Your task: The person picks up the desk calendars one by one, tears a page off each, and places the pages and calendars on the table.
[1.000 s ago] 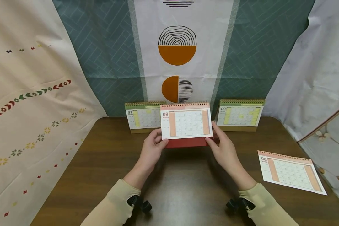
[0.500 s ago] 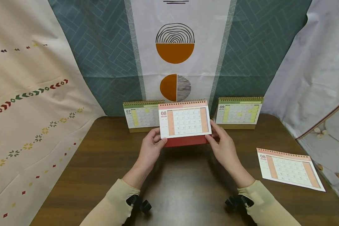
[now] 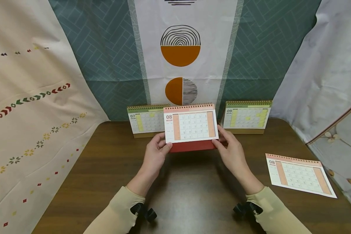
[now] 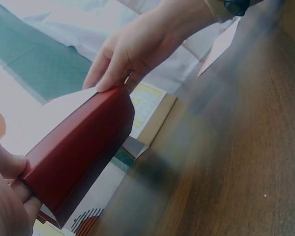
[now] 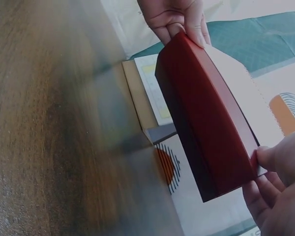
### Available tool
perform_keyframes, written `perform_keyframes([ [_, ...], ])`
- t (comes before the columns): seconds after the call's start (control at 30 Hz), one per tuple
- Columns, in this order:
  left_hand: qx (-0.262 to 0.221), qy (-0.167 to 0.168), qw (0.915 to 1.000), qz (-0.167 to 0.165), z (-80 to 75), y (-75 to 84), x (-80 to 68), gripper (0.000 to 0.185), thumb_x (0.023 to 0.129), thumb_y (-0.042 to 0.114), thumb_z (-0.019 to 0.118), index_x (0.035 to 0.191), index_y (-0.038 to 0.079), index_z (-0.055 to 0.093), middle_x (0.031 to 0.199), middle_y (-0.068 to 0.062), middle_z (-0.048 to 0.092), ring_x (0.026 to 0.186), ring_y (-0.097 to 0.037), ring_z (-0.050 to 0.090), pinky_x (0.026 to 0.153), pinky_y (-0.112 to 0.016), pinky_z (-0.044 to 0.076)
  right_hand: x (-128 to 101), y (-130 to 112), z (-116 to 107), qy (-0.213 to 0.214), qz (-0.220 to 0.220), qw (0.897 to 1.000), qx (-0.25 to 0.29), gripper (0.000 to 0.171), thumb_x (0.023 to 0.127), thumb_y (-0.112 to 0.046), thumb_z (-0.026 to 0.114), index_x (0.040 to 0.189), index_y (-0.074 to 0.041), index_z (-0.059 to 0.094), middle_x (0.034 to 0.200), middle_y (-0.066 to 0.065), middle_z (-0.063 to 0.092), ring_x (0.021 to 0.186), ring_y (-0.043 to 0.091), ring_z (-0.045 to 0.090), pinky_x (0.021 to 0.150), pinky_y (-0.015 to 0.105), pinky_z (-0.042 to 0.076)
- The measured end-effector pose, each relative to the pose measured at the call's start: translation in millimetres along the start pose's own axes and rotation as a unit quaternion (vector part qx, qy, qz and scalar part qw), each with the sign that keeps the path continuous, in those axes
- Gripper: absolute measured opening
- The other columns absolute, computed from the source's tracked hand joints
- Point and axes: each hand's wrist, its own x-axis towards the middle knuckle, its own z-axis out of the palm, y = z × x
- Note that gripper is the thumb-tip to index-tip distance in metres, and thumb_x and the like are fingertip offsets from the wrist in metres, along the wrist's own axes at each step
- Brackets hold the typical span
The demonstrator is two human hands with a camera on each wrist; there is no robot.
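1. Calendar 08 (image 3: 191,126) is held above the bench (image 3: 181,191), partly covering calendar 07 (image 3: 147,122), as a second ago.
2. Left hand (image 3: 155,152) and right hand (image 3: 232,149) keep pinching its lower corners.
3. Loose sheet (image 3: 300,175) lies unmoved; the head view has shifted slightly.

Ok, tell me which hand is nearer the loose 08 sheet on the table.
Right. The right hand grips the right end of the red-based calendar, with the 08 sheet off to its right; the left hand grips the calendar's left end, farther from the sheet.
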Motion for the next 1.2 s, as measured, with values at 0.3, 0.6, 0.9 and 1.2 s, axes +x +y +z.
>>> perform_keyframes([
  [0.3,-0.004,0.005,1.0,0.005,1.3,-1.6,-0.9,0.042,0.105,-0.009,0.067,0.146,-0.001,0.06,0.126,-0.022,0.078,0.098,-0.02,0.077,0.086,-0.026,0.058,-2.5,-0.4,2.4,-0.013,-0.024,1.0,0.007,0.067,0.103,0.0,0.076,0.165,-0.002,0.049,0.148,0.02,0.059,0.11,0.033,0.065,0.099,0.058,0.057],
  [0.6,-0.003,0.005,1.0,-0.001,2.4,0.2,-1.9,0.043,0.105,-0.008,0.068,0.146,0.001,0.06,0.126,-0.019,0.078,0.1,-0.021,0.077,0.088,-0.026,0.059,-3.3,1.8,3.4,-0.03,-0.028,0.999,0.011,0.069,0.107,-0.006,0.073,0.169,-0.003,0.042,0.161,0.019,0.049,0.116,0.035,0.067,0.1,0.058,0.056],
  [0.9,0.0,0.007,1.0,0.0,2.4,-1.0,-1.6,0.042,0.106,-0.007,0.067,0.147,0.001,0.06,0.126,-0.019,0.078,0.101,-0.022,0.077,0.088,-0.026,0.058,-2.6,-0.2,3.9,-0.039,-0.028,0.999,0.01,0.074,0.108,-0.008,0.073,0.171,-0.002,0.035,0.167,0.021,0.043,0.124,0.036,0.063,0.104,0.055,0.054],
  [1.2,0.002,0.008,1.0,0.0,3.1,-0.9,-2.2,0.041,0.106,-0.006,0.067,0.146,0.002,0.06,0.127,-0.018,0.078,0.103,-0.023,0.077,0.091,-0.027,0.058,-2.4,-1.9,4.5,-0.034,-0.032,0.999,0.027,0.073,0.107,-0.005,0.073,0.17,-0.002,0.037,0.169,0.02,0.039,0.136,0.036,0.056,0.108,0.056,0.052],
])
